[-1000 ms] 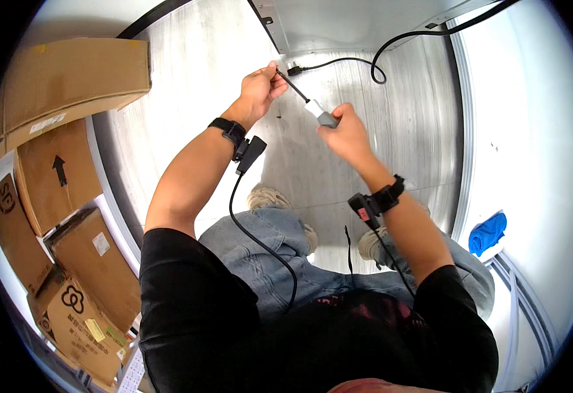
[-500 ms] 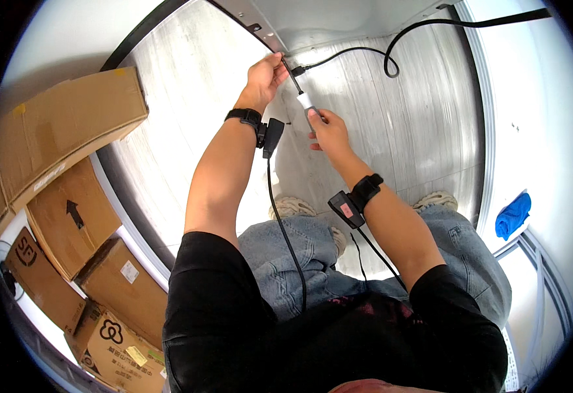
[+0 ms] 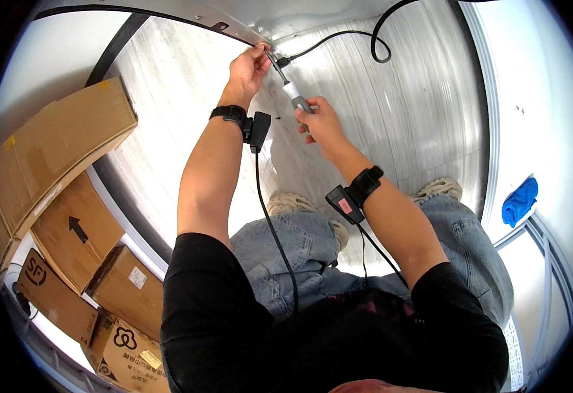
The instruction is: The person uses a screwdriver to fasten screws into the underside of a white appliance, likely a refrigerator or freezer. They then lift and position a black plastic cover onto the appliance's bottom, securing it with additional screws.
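My right hand (image 3: 321, 126) is wrapped round the grey and white handle of a screwdriver (image 3: 291, 90). Its dark shaft slants up and left to the lower edge of a grey metal cabinet (image 3: 299, 18). At that edge, the fingers of my left hand (image 3: 250, 69) are pinched together round the shaft's tip. Whether a screw sits between those fingertips cannot be made out. Just right of the shaft, a black cable (image 3: 325, 40) ends in a plug close to the cabinet edge.
Cardboard boxes (image 3: 64, 141) are stacked along the left side. Pale wood-look floor (image 3: 424, 111) lies under my shoes. Black wires hang from the devices strapped to both wrists (image 3: 258, 133). At the right, a blue cloth (image 3: 520, 202) lies by a white frame.
The view has shifted, so the cabinet edge, both hands and the screwdriver appear slightly farther left and higher. The screwdriver stays in my right hand, with its tip at my left fingers.
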Available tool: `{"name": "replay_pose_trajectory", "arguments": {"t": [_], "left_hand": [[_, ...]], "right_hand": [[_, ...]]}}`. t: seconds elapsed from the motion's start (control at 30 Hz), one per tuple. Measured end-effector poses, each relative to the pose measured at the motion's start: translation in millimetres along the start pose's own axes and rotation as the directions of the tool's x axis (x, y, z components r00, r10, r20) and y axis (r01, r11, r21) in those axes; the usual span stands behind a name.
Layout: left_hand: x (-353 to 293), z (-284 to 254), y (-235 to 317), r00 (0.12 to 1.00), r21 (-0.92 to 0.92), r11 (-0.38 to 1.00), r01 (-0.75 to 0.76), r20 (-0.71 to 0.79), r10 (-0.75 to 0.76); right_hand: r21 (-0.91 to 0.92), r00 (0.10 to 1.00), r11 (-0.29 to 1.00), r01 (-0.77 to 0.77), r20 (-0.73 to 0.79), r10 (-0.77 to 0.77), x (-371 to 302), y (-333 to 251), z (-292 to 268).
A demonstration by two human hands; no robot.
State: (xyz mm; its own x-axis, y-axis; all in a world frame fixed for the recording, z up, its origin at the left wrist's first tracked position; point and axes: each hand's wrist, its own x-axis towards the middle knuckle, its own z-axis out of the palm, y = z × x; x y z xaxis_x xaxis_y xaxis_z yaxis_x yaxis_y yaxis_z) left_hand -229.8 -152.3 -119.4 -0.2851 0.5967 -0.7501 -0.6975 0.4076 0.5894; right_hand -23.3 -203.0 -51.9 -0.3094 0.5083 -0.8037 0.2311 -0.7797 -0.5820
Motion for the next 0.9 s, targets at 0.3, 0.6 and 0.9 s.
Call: {"name": "replay_pose_trajectory", "arguments": {"t": [0.3, 0.6, 0.9], "left_hand": [[-2.4, -3.3, 2.7, 1.000, -0.039, 0.999, 0.010, 0.010, -0.009], [0.1, -7.0, 4.8, 1.000, 0.028, 1.000, -0.014, 0.013, 0.013], [-4.1, -6.9, 3.5, 1.000, 0.054, 0.999, -0.006, -0.001, 0.006]], "right_hand": [[-0.031, 0.999, 0.999, -0.030, 0.013, 0.031, -1.8, -8.9, 2.3], [0.028, 0.998, 0.998, -0.052, 0.030, 0.051, -2.3, -8.3, 6.7], [0.251, 0.986, 0.953, -0.168, 0.023, 0.168, 1.4, 1.1, 14.8]]}}
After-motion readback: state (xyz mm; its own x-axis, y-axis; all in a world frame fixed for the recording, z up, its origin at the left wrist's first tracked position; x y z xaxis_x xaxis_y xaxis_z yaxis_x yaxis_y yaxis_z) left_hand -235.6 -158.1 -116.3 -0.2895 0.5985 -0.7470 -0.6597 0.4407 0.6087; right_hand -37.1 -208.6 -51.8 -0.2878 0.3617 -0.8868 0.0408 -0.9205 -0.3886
